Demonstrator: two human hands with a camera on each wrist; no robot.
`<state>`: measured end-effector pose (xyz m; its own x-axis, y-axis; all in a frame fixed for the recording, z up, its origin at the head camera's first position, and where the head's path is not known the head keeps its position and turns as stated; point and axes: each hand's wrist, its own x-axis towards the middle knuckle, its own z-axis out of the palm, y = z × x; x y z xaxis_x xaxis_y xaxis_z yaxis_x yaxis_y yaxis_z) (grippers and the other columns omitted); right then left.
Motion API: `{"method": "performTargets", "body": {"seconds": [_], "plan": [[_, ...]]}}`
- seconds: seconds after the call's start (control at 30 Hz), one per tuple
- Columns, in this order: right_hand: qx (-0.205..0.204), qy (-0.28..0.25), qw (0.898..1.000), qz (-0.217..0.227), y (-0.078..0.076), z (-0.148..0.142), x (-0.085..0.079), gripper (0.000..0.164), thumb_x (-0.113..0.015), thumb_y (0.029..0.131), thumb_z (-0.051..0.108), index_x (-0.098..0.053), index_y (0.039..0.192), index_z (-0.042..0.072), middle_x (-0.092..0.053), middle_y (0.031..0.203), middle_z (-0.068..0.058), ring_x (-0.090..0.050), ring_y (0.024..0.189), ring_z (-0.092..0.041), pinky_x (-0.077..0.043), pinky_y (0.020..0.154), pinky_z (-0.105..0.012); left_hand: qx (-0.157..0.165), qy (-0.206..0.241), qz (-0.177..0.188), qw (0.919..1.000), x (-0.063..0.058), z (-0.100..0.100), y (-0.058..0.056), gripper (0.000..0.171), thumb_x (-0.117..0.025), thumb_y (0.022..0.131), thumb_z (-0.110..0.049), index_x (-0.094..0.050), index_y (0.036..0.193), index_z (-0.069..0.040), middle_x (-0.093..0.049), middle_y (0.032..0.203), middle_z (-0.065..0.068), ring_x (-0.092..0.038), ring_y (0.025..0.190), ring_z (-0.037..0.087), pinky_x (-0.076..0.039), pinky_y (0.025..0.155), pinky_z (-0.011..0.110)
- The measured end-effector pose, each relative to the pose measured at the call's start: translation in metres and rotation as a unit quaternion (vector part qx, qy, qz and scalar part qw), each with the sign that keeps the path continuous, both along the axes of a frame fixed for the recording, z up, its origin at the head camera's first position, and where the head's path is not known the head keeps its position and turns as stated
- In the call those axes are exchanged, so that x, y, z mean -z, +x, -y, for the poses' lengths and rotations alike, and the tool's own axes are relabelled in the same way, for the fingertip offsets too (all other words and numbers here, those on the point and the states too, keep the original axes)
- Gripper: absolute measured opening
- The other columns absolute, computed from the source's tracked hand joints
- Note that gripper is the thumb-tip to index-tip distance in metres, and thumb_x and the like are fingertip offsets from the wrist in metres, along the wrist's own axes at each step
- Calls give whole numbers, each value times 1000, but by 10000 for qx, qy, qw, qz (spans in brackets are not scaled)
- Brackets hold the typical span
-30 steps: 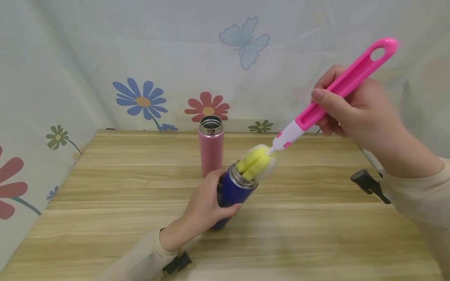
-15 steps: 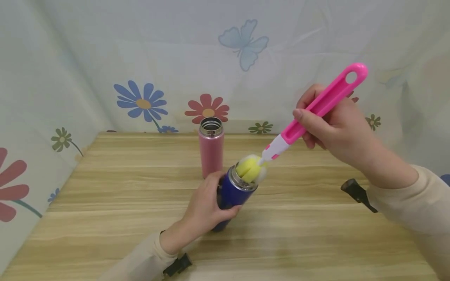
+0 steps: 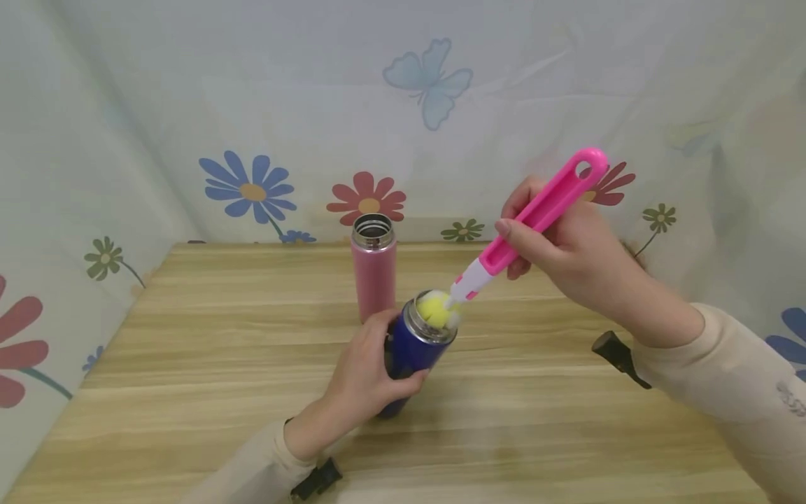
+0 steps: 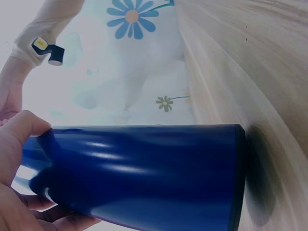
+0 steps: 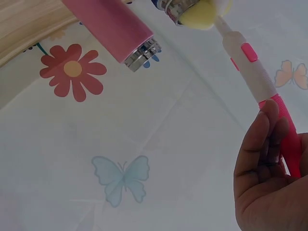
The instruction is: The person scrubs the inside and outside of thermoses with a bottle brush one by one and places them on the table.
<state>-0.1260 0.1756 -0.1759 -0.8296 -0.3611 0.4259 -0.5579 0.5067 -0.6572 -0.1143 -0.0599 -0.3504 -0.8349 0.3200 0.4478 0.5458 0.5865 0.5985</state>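
- Nearest, the left hand (image 3: 359, 378) is gripping one blue bottle (image 3: 418, 353) around its side; the bottle is leaning rightward over the table (image 3: 220, 336), and I can't tell whether its base is touching.
- Just beyond, the right hand (image 3: 573, 255) is pinching the handle of one brush (image 3: 535, 213), whose sponge head (image 3: 434, 310) is sitting partly inside the blue bottle's mouth.
- To me, this is looking like the inserting step; going deeper would be calling for a steady left grip and a push along the bottle's slant.
- Farther off, one pink bottle (image 3: 374, 280) is standing upright, uncapped, making two bottles altogether.
- Farthest, a flowered cloth (image 3: 302, 91) is hanging.
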Motion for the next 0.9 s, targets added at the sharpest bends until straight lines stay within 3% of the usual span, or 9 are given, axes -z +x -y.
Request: {"method": "performTargets", "body": {"seconds": [0.17,0.33,0.47,0.73,0.9], "plan": [[-350,299,9989,54,-5,7,15,5,-59,92,5,-55,91,2,-61,67,-8,-60,53,-12,-53,49,-25,11,-28,-121,9999,1,1,-1,79,-84,63,-28,-47,127,1,-61,118,16,-62,105,29,-55,89,45],[-956,898,9910,250,-13,20,47,8,-63,91,10,-60,86,5,-62,66,-1,-54,50,-6,-49,46,-24,7,-46,-114,9999,2,0,0,78,-84,63,-27,-47,126,0,-61,117,15,-62,105,28,-55,89,45],[-1127,827,9896,348,-15,23,63,7,-65,90,9,-60,85,5,-61,67,-1,-52,49,-5,-49,47,-24,47,22,1,10000,1,-2,0,78,-83,64,-27,-46,128,1,-60,119,15,-62,105,28,-55,90,44],[-1435,721,9849,641,-17,16,64,18,-77,81,13,-67,96,10,-66,82,2,-52,57,-8,-49,49,-24,74,25,251,9997,-1,-2,0,79,-82,66,-28,-45,130,0,-59,120,14,-61,107,28,-54,91,45],[-1378,794,9852,642,-17,10,59,17,-75,81,10,-70,97,8,-72,85,1,-57,60,-7,-53,53,-25,101,-22,276,9996,-2,0,-2,77,-83,66,-29,-47,128,-2,-60,116,11,-61,105,24,-55,90,43]]}}
